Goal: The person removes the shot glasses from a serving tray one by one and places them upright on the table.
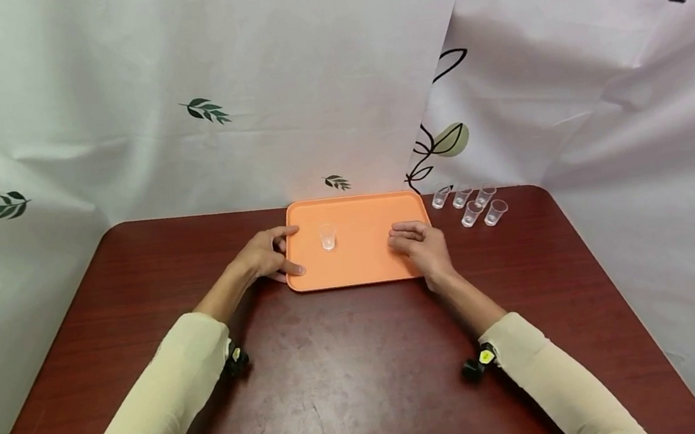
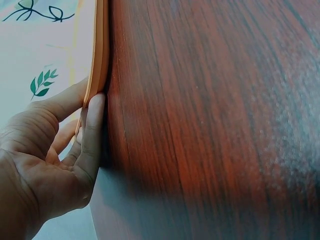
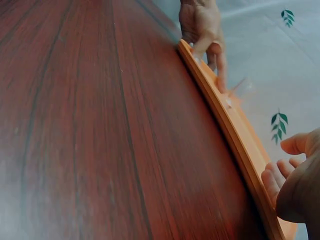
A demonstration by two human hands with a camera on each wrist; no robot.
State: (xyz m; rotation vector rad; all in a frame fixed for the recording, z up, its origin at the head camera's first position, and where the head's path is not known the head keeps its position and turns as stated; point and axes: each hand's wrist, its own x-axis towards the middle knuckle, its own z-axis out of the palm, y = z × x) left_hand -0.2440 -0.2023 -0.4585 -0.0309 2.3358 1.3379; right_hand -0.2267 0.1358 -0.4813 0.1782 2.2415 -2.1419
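An orange tray (image 1: 368, 270) lies at the back of the table. My left hand (image 1: 266, 256) grips its left edge, with the thumb and a finger over the rim and other fingers curled at the side, partly hidden. In the left wrist view the left hand (image 2: 55, 155) is at the tray's corner. One clear plastic cup (image 1: 327, 237) stands upright on the tray's left half, near that hand. Over the tray's right side is my right hand (image 1: 421, 247), its fingers loosely bent with nothing visible in them. The right wrist view shows this right hand (image 3: 295, 180) low beside the rim.
Several clear cups (image 1: 471, 213) stand grouped on the table just right of the tray. A white patterned cloth (image 1: 331, 100) hangs behind the dark red wooden table (image 1: 356, 371). Bare tabletop lies in front of the tray, between my forearms.
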